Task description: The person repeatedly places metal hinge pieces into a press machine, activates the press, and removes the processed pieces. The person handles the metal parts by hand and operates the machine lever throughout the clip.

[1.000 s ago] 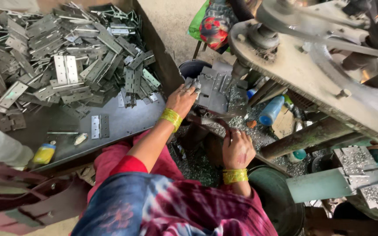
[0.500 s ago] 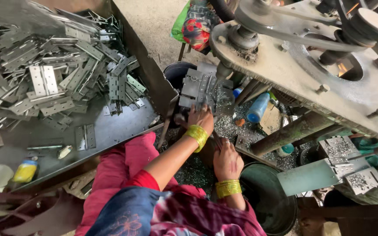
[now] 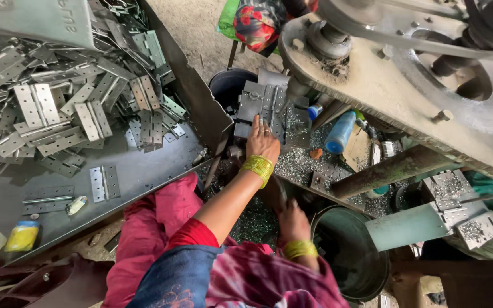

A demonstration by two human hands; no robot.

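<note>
The heavy press machine (image 3: 406,74) fills the upper right, its flat grey body and belt wheel overhanging the work spot, so the person reaches in under it from a seat low at the front.

The dark metal surface (image 3: 144,171) on the left is tilted and walled along its right edge, which keeps the heap of hinges (image 3: 58,108) from sliding off; the heap crowds the far left part, while one opened hinge (image 3: 104,182) lies alone near the front edge, beside a thin rod and a yellow-capped bottle (image 3: 23,235) at the front left corner.

Below the machine stands a round dark bucket (image 3: 349,256); its inside is in shadow and I cannot tell what it holds. A second dark tub (image 3: 229,85) stands behind the work spot, contents hidden. Fine metal chips (image 3: 298,162) cover the ground between them, and a blue bottle (image 3: 339,132) lies there.

The stack of grey hinge plates (image 3: 263,105) stands at the machine's foot, just past the surface's right edge. The left hand (image 3: 262,142) lies on it with fingers spread flat, pressing and not closed round anything. The right hand (image 3: 293,219) hangs low near the bucket's rim; it is blurred and its grip cannot be told.
</note>
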